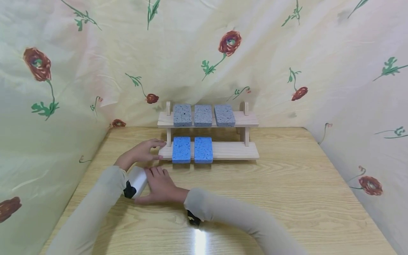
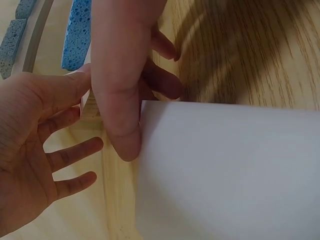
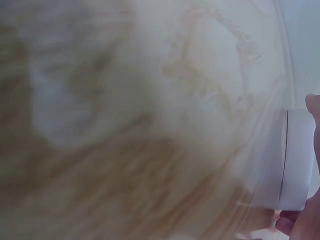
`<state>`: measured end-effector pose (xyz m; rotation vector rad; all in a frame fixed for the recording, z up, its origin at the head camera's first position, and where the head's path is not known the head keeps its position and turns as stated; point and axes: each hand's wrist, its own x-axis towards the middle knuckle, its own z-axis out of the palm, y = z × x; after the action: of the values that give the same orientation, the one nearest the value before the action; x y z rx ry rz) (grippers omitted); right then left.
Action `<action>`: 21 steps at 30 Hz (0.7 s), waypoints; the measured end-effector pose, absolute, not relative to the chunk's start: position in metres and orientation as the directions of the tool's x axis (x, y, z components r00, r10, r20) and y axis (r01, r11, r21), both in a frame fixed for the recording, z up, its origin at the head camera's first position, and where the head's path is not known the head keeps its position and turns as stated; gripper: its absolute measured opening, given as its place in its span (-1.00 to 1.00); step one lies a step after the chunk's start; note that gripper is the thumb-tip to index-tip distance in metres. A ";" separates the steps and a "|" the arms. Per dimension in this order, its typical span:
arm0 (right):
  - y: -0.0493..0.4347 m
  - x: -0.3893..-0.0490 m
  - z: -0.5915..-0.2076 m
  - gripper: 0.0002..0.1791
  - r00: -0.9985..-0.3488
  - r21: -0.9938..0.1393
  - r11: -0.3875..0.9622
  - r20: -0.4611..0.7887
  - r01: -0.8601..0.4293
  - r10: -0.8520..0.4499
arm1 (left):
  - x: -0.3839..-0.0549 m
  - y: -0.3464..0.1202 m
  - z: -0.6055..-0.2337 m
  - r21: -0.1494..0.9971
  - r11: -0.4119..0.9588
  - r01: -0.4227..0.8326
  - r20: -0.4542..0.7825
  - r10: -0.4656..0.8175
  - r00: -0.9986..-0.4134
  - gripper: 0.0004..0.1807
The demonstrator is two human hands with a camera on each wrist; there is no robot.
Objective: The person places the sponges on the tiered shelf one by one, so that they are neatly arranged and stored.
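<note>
A two-tier wooden shelf stands at the back of the table. Two blue sponges lie on its lower board, and three grey sponges on the upper one. My left hand holds the left end of the lower board, thumb at the front and a finger farther back; its other fingers are spread in the left wrist view. Nearer the front, my right hand grips a white box, thumb at the near end and fingers at the far end. My left forearm passes beside the box.
The wood-grained table extends to the right and front. A flowered cloth hangs behind the shelf and along both sides. Black wrist straps show at both cuffs.
</note>
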<state>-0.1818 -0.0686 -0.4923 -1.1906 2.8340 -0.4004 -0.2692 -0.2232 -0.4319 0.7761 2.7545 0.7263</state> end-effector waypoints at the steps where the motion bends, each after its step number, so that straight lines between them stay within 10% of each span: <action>1: -0.070 -0.181 -0.492 0.27 -0.709 -0.252 0.676 0.065 -0.692 -0.702 | -0.269 -0.223 -0.432 0.504 0.743 0.440 -0.047 0.532 -0.845 -0.39; 21: -0.075 -0.180 -0.491 0.17 -0.730 -0.235 0.702 0.049 -0.672 -0.682 | -0.269 -0.222 -0.431 0.506 0.748 0.430 -0.061 0.528 -0.847 -0.38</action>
<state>-0.1804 -0.0746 -0.4910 -1.1383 2.8596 -0.3702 -0.2693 -0.2219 -0.4308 0.7617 2.7465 0.7217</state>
